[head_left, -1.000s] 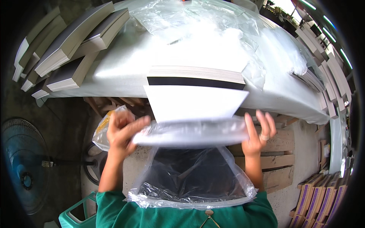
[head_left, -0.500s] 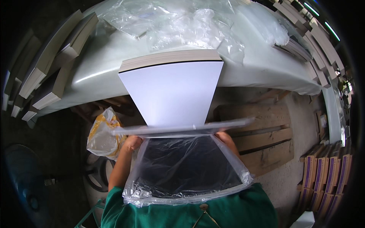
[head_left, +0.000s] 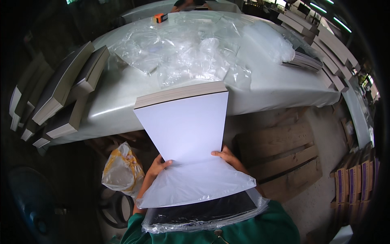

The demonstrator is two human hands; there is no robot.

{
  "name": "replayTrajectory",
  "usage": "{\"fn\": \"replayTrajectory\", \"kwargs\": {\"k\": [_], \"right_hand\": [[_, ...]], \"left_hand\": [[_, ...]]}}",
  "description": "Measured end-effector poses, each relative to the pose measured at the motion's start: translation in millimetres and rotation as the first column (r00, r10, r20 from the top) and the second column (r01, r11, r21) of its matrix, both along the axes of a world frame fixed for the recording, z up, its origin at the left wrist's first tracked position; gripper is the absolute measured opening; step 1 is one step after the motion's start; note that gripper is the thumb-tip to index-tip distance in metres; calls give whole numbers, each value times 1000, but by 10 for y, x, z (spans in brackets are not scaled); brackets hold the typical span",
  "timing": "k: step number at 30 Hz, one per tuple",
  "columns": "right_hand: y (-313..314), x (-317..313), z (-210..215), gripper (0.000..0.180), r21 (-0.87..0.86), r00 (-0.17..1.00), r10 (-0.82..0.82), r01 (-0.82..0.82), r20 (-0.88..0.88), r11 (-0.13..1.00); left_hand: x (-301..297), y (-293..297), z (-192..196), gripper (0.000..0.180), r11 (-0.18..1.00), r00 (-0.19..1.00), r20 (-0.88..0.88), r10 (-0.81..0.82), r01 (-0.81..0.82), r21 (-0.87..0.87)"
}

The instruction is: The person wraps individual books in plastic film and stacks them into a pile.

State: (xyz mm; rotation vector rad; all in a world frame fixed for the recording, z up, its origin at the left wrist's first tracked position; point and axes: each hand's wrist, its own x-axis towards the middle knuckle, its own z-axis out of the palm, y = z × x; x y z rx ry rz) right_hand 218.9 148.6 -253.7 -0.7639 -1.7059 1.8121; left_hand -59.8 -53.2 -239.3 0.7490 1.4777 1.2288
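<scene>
A thick stack of sheets (head_left: 185, 128) with a white top and cream edges slants from the table's near edge toward my body. My left hand (head_left: 159, 166) grips its left side, thumb on the white face. My right hand (head_left: 225, 155) grips the right side the same way; the other fingers of both are hidden underneath. A clear plastic bag (head_left: 199, 185) begins just below my thumbs, its loose flap spread toward me. Under that flap, against my green shirt, lies a dark flat surface (head_left: 203, 211) wrapped in clear plastic.
Crumpled clear plastic (head_left: 191, 57) covers much of the pale table (head_left: 109, 112). Dark-topped stacks (head_left: 65, 83) stand at the left, others (head_left: 302, 61) at the right. A plastic sack (head_left: 122, 171) and a wooden pallet (head_left: 280, 152) are below. A person's arms (head_left: 189, 5) show across the table.
The raised plastic edge has come down into a flap toward me. My hands, earlier behind it, now show with thumbs on the white face. The view has shifted, showing more of the table.
</scene>
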Motion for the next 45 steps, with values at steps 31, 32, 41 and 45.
{"fn": "replayTrajectory", "kwargs": {"k": [31, 32, 41, 45], "right_hand": [[1917, -2120, 3353, 60, 980, 851, -496, -198, 171, -1], [1984, -2142, 3447, 43, 958, 810, -537, -285, 236, -9], [708, -752, 4065, 25, 385, 484, 270, 154, -833, 910], [-20, -440, 3676, 24, 331, 428, 548, -483, -719, 811]], "left_hand": [[678, 396, 2412, 43, 645, 360, -712, -602, 745, -169], [693, 406, 2415, 43, 619, 330, -717, -614, 765, -177], [468, 418, 2872, 77, 711, 578, -751, 321, 377, 594], [780, 854, 3163, 82, 290, 623, -429, 654, 318, 903]]}}
